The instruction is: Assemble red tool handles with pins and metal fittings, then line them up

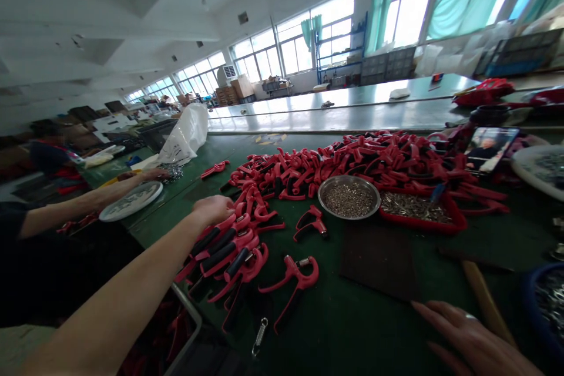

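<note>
My left hand (214, 210) is closed at the top of a stack of red and black hand grip strengtheners (238, 244), its fingertips partly hidden against a red handle. My right hand (467, 335), wearing a ring, is open at the lower right, fingers stretched out over the table, holding nothing. Beside it lies a hammer (484, 296) with a wooden handle. A dark square pad (379, 258) is just beyond its fingertips. Between my hands, a single hand grip strengthener with a spring (293, 282) lies apart, and a loose spring (259, 336) rests nearer to me.
A large heap of red grips (343, 158) spans the table behind. Before it are a metal bowl (324, 188) and a red tray (458, 220) of small metal parts. A phone (491, 150) stands at right, above a blue bowl (531, 305). A co-worker's hand (154, 174) is at left.
</note>
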Motion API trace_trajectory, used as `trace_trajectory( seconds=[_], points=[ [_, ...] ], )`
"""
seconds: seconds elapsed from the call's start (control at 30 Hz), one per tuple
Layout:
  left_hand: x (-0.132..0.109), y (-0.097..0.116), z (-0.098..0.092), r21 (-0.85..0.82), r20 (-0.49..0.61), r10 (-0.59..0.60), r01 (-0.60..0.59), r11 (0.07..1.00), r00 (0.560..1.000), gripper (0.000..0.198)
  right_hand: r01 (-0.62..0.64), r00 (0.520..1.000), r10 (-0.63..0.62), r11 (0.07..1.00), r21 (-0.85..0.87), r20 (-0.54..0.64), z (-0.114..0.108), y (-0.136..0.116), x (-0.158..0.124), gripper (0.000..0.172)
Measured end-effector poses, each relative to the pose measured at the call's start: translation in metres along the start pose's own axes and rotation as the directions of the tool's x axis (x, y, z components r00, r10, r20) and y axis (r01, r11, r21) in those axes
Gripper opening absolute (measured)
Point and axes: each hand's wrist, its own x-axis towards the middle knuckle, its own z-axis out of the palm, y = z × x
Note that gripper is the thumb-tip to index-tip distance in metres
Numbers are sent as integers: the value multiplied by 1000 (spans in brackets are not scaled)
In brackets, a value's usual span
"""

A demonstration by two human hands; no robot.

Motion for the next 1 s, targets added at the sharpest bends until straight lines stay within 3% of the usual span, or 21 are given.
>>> trace_trajectory(
  seconds=[0.03, 0.1, 0.2, 0.3, 0.4, 0.53, 0.67, 0.77, 0.87, 0.93, 1.0],
  points=[
    [-3, 25, 1, 11, -23, 149, -149, 989, 989, 46, 1, 1000, -1, 1000, 3, 11, -4, -4, 4, 45],
    [-8, 80, 12, -36, 44, 384, -383, 923, 922, 50, 0, 1000, 0, 1000, -1, 29, -10, -11, 10, 43],
    [-4, 151, 43, -16, 7, 451, -451, 892, 892, 67, -11, 1000, 11, 999, -36, -13, -11, -16, 9, 44],
    [6, 188, 68, -68, -45, 429, -431, 900, 902, 74, -19, 999, 17, 998, -55, -39, -8, -14, -1, 45],
    [14, 192, 79, -99, -90, 425, -433, 896, 901, 66, -36, 999, 37, 999, -32, 18, -9, -13, -7, 42],
    [20, 177, 81, -102, -139, 350, -365, 925, 926, 41, -57, 995, 58, 998, -7, 78, -17, -18, 6, 34],
    [16, 166, 76, -77, -226, 325, -350, 934, 918, 32, -118, 986, 128, 988, -98, 110, -26, -37, 41, 25],
    [15, 162, 66, -75, -227, 355, -380, 922, 907, 34, -170, 971, 194, 972, -163, 141, -32, -68, 77, 32],
    [11, 157, 53, -109, -125, 358, -372, 922, 925, 41, -48, 949, 53, 999, -22, 311, -31, -108, 113, 39],
    [2, 151, 44, -111, -108, 385, -396, 911, 917, 35, 85, 934, -93, 996, 37, 344, -24, -132, 133, 47],
    [-20, 139, 37, -115, -49, 445, -447, 887, 894, 26, 160, 920, -166, 986, 46, 356, -13, -150, 147, 42]
  ],
)
